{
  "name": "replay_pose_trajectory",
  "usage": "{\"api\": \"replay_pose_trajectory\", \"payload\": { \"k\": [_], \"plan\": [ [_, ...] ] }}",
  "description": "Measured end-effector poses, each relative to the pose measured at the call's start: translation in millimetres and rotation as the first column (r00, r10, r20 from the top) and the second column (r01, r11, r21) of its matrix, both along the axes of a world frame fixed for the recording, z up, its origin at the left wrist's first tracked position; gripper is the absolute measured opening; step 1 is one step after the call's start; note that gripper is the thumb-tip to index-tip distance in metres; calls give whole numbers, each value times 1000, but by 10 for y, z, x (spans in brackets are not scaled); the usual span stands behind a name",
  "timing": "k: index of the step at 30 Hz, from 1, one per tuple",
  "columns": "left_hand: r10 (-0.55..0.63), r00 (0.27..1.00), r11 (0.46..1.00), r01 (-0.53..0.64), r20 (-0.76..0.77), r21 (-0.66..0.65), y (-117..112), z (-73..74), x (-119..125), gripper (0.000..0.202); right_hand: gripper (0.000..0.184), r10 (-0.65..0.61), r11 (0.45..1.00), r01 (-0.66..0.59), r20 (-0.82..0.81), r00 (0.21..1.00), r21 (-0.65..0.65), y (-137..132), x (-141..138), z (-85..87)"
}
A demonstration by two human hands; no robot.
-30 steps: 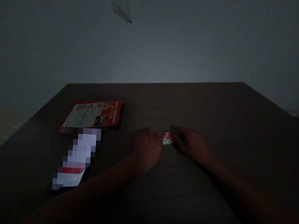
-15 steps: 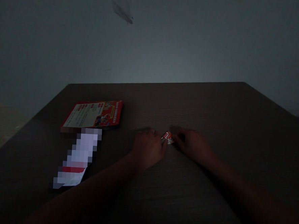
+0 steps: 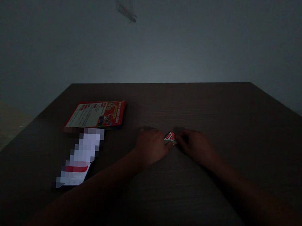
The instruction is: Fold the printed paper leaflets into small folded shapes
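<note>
A small flat piece with red and white print (image 3: 169,137) is low over the table between my two hands. My left hand (image 3: 151,145) is closed on its left side, the thumb lying along the near edge and the other fingers curled out of sight. From the other side, my right hand (image 3: 197,145) pinches the right end between thumb and forefinger. Dim light and the fingers hide part of the piece, so its exact kind cannot be made out.
To the left on the dark wooden table (image 3: 197,105) lies a flat red printed box or booklet (image 3: 96,114). Nearer me, beside my left forearm, a lit phone-like screen (image 3: 80,156) appears pixelated. A clear plastic bag (image 3: 125,4) hangs on the wall behind.
The view has shifted slightly. My left thumb has moved a little along the printed piece, which is turned slightly; both hands keep their hold.
</note>
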State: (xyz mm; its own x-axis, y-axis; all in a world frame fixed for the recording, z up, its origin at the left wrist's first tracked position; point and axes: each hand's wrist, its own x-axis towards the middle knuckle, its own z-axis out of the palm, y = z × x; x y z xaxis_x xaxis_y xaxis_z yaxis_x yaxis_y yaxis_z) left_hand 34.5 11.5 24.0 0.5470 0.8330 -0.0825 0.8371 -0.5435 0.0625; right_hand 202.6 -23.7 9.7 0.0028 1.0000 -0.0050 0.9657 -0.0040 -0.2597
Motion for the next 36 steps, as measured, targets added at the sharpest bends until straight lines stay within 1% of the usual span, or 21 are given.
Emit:
{"api": "replay_pose_trajectory", "payload": {
  "k": [4,8,16,20,23,29,36],
  "plan": [
    [21,1000,999,-21,-9,-33,16,27,2,50,28,33,999,-31,-93,995,18,-18,19,7],
    [7,1000,999,-7,0,-44,12,38,-3,50,29,38,999,-37,-149,988,4,-34,33,28],
    [-4,1000,998,4,14,-55,12,46,-7,47,27,9,1000,-11,-157,988,-13,-31,33,55],
    [-12,1000,997,13,11,-82,15,72,-23,44,26,-12,1000,12,-173,985,-5,-28,37,34],
    [-17,1000,996,18,12,-88,20,107,-34,39,26,-3,1000,3,-174,985,3,-25,45,12],
    [4,1000,985,-2,7,-174,46,188,-56,32,28,-9,1000,7,-185,983,-15,-21,50,12],
    [21,1000,971,-17,16,-237,128,137,-130,29,28,-14,999,7,-176,984,-44,-17,49,36]
  ]
}}
